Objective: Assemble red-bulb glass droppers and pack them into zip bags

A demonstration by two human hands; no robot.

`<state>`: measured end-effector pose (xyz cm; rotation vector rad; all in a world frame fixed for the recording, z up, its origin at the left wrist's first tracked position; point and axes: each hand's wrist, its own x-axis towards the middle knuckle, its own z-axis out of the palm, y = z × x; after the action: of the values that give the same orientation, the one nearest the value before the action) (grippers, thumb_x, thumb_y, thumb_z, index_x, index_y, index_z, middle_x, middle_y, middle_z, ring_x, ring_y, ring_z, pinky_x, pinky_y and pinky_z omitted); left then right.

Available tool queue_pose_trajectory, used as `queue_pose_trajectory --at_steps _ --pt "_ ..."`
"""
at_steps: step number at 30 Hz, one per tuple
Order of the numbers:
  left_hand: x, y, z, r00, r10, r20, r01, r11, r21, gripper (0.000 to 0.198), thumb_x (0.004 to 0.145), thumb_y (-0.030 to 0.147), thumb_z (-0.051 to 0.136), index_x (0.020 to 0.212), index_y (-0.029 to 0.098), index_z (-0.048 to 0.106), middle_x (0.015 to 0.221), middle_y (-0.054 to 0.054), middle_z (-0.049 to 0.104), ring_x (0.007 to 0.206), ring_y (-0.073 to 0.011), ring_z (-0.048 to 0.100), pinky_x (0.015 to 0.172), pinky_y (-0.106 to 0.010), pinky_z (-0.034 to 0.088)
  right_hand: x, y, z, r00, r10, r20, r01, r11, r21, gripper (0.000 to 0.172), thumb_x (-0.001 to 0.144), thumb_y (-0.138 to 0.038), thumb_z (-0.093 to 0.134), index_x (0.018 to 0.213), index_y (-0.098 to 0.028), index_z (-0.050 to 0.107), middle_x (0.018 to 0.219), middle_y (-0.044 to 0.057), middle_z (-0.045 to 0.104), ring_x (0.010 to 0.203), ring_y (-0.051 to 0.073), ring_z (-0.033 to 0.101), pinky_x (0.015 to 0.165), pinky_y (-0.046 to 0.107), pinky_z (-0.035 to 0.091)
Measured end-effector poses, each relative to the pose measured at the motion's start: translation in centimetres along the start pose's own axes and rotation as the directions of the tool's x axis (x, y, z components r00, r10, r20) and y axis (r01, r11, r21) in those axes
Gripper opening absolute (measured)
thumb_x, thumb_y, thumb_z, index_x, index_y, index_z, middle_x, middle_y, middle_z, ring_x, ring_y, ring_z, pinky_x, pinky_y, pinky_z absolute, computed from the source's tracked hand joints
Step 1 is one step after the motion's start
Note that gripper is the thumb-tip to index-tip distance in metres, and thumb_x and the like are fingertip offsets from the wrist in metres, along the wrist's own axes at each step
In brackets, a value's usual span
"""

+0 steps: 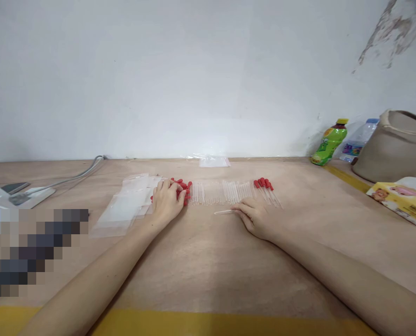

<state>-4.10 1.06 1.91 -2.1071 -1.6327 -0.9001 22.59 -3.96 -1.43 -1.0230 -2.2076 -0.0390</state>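
Note:
My left hand [167, 199] rests with curled fingers on a small pile of red rubber bulbs [186, 191]. Its fingertips are partly hidden among them, so whether one is pinched does not show. Between thumb and fingers, my right hand [253, 217] holds a thin clear dropper tube [223, 212], its narrow end pointing left just above the table. Beyond it, many bare clear tubes [213, 192] lie side by side in a row. To the right of that row, several droppers with red bulbs fitted [264, 183] lie with their tips toward me.
Clear plastic bags [118, 212] lie left of my left hand, and another bag [214, 162] by the wall. A cable [74, 178] runs at the left. Along the right stand a green bottle [329, 142], a clear bottle [360, 140], a beige bag [395, 149] and a yellow packet [402, 201].

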Motion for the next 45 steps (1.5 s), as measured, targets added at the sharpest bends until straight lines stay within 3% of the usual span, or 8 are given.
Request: queue_pose_trajectory --at_steps 4,7,11,17,24,38,41,45 --pt "-0.9 1.7 -0.2 0.988 0.146 -0.051 -0.154 0.961 -0.229 0.011 0.085 0.023 0.043 0.082 0.018 0.052 0.085 -0.006 0.057 0.085 -0.0212 0.049 0.077 -0.035 0.039 0.2 -0.6 -0.6 0.999 0.024 0.046 -0.024 1.000 -0.002 0.026 0.088 -0.023 0.035 0.092 -0.020 0.061 0.083 0.007 0.061 0.078 0.018 0.056 0.070 0.032 0.045" --pt "-2.4 3.2 0.2 0.968 0.248 0.050 -0.201 0.873 -0.445 0.010 0.087 0.022 0.041 0.087 0.017 0.050 0.083 -0.004 0.057 0.078 -0.0173 0.053 0.069 -0.030 0.042 0.1 -0.7 -0.7 0.995 0.043 0.088 -0.043 0.999 -0.006 0.026 0.088 -0.021 0.034 0.093 -0.021 0.060 0.085 0.006 0.062 0.078 0.017 0.058 0.068 0.030 0.046" --pt "-3.7 4.2 1.1 0.931 0.339 0.136 -0.207 0.798 -0.566 0.015 0.086 0.019 0.042 0.100 0.016 0.049 0.088 -0.005 0.059 0.078 -0.0165 0.056 0.070 -0.030 0.045 -0.3 -0.2 -0.3 0.995 0.000 0.102 0.002 1.000 -0.028 0.030 0.088 -0.019 0.031 0.104 -0.020 0.057 0.088 0.007 0.060 0.080 0.017 0.056 0.070 0.031 0.045" --pt "-3.6 4.0 1.4 0.914 0.363 0.182 -0.186 0.771 -0.609 0.022 0.087 0.017 0.040 0.100 0.018 0.058 0.089 -0.006 0.057 0.078 -0.0150 0.057 0.070 -0.028 0.047 -0.3 0.2 -0.2 0.994 -0.017 0.105 0.025 0.997 -0.076 0.025 0.088 -0.026 0.039 0.099 -0.021 0.062 0.082 0.005 0.061 0.077 0.017 0.055 0.072 0.033 0.039" --pt "-3.6 4.4 0.8 0.910 0.370 0.188 -0.179 0.760 -0.625 0.020 0.087 0.020 0.043 0.098 0.017 0.059 0.090 -0.005 0.061 0.083 -0.0163 0.056 0.075 -0.029 0.044 0.2 -0.9 0.0 0.981 0.182 -0.063 -0.171 0.973 0.156 0.026 0.088 -0.030 0.041 0.093 -0.019 0.064 0.073 0.004 0.059 0.064 0.013 0.054 0.061 0.026 0.042" --pt "-3.6 4.5 0.8 0.906 0.367 0.212 -0.111 0.689 -0.716 0.017 0.086 0.025 0.047 0.088 0.016 0.062 0.078 -0.002 0.063 0.069 -0.0124 0.056 0.063 -0.022 0.042 0.4 -0.7 0.4 0.984 0.148 0.098 -0.171 0.940 0.294 0.022 0.086 -0.028 0.047 0.093 -0.023 0.067 0.079 0.003 0.063 0.075 0.014 0.057 0.069 0.028 0.041" --pt "-3.7 4.6 0.6 0.884 0.424 0.197 -0.154 0.663 -0.733 0.016 0.085 0.023 0.048 0.087 0.016 0.062 0.079 -0.002 0.064 0.072 -0.0126 0.057 0.066 -0.023 0.043 0.5 -0.5 0.0 0.981 0.119 0.151 -0.155 0.955 0.253 0.021 0.086 -0.028 0.047 0.091 -0.023 0.068 0.077 0.002 0.063 0.071 0.013 0.056 0.070 0.027 0.039" --pt "-3.8 4.6 0.5 0.869 0.452 0.201 -0.192 0.682 -0.706 0.017 0.086 0.024 0.048 0.087 0.017 0.063 0.080 -0.003 0.064 0.073 -0.0131 0.057 0.067 -0.024 0.043 0.6 -1.0 -0.7 0.987 0.068 0.148 -0.075 0.996 0.040 0.022 0.086 -0.026 0.047 0.092 -0.026 0.068 0.078 0.000 0.064 0.065 0.011 0.053 0.071 0.029 0.033"
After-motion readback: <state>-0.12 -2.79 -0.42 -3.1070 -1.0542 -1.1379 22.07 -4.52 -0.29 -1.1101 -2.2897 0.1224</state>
